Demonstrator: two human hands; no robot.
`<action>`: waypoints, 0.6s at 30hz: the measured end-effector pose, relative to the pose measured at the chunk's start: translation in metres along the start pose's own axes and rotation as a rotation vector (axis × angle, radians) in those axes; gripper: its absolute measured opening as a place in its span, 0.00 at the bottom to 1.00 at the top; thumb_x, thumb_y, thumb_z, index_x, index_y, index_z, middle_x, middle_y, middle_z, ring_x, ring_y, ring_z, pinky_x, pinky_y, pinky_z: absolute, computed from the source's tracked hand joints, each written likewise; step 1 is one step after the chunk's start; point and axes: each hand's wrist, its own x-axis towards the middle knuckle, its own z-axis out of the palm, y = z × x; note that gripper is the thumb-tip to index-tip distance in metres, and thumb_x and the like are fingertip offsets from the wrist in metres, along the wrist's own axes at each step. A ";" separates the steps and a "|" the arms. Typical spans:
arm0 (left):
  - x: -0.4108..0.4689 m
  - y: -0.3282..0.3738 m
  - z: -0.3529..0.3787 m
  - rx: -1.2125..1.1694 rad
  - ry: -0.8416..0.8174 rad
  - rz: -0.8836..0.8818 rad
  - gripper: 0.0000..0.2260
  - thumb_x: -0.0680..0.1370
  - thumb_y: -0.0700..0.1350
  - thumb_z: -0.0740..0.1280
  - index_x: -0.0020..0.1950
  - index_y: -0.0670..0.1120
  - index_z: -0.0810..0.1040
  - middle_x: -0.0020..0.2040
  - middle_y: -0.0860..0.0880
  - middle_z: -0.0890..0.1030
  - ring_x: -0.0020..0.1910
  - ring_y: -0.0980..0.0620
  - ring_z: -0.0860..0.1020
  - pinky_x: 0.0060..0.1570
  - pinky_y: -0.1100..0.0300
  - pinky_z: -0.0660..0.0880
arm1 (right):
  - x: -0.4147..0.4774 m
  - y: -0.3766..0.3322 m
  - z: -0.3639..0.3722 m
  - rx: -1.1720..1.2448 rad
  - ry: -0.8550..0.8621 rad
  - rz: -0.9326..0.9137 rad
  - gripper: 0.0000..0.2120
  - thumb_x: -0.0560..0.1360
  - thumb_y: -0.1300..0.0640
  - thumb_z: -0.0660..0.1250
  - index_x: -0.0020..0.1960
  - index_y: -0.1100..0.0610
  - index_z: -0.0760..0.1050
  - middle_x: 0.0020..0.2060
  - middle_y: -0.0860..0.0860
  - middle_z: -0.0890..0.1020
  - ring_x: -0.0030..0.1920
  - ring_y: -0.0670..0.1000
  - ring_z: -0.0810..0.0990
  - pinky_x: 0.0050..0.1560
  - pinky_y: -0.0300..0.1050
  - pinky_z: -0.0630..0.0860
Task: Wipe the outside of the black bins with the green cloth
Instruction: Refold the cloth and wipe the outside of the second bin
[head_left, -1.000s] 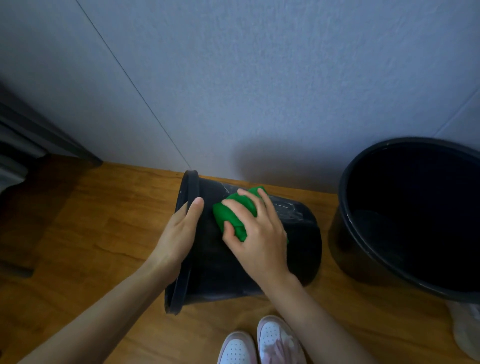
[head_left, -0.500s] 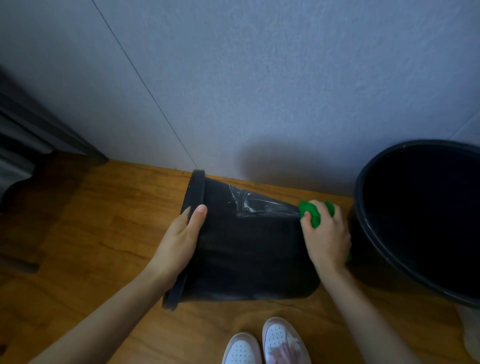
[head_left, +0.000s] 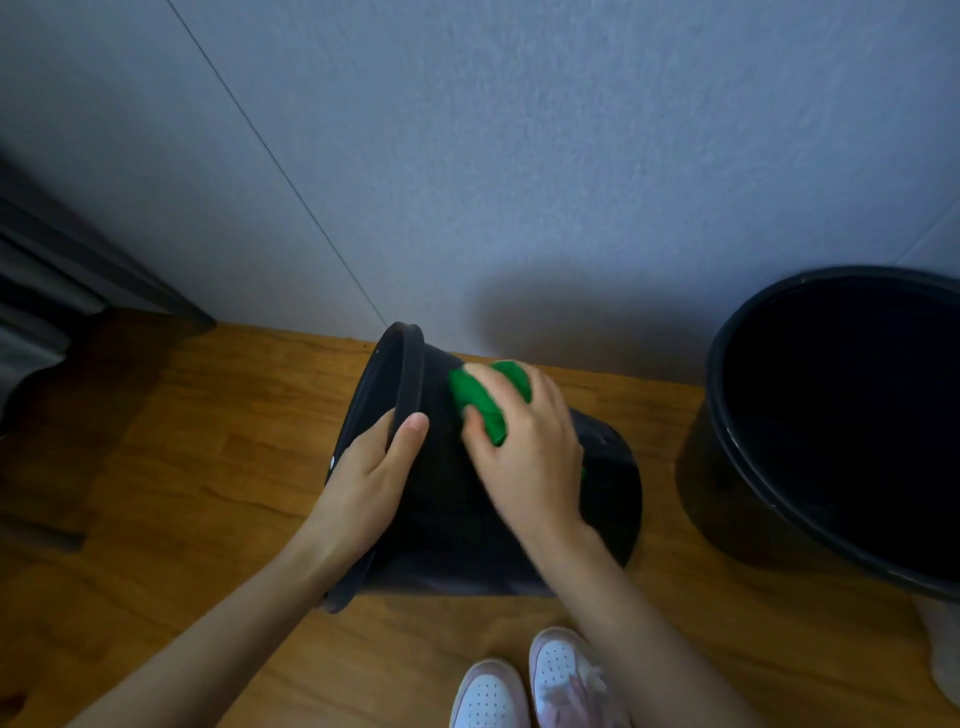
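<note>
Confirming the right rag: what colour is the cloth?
The cloth is green, best seen in the head view.

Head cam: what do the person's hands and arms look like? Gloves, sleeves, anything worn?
Left hand and right hand are bare: no gloves, rings or watch visible. Left forearm and right forearm are uncovered to the frame edge; no sleeve shows.

Bare forearms, no sleeves; white perforated sneakers (head_left: 540, 686) with pinkish trim.
</note>
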 end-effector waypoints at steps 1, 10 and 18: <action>-0.002 0.000 0.000 0.000 0.000 0.007 0.12 0.81 0.49 0.55 0.49 0.46 0.77 0.43 0.50 0.81 0.41 0.62 0.80 0.35 0.75 0.73 | 0.004 0.016 -0.001 -0.030 -0.009 0.065 0.18 0.73 0.53 0.64 0.63 0.48 0.73 0.60 0.54 0.75 0.61 0.57 0.72 0.55 0.49 0.72; -0.007 0.003 0.006 0.062 -0.101 0.116 0.10 0.80 0.50 0.55 0.48 0.53 0.76 0.43 0.65 0.81 0.46 0.64 0.79 0.40 0.75 0.73 | -0.011 0.118 -0.020 -0.168 -0.014 0.573 0.17 0.77 0.54 0.60 0.66 0.51 0.70 0.63 0.58 0.71 0.62 0.62 0.70 0.58 0.52 0.69; -0.009 0.003 0.006 0.086 -0.060 0.129 0.10 0.80 0.47 0.56 0.44 0.51 0.75 0.36 0.58 0.82 0.39 0.65 0.79 0.36 0.74 0.72 | -0.007 -0.001 0.001 0.042 0.145 0.098 0.19 0.73 0.49 0.57 0.63 0.50 0.73 0.58 0.53 0.75 0.61 0.55 0.72 0.56 0.50 0.72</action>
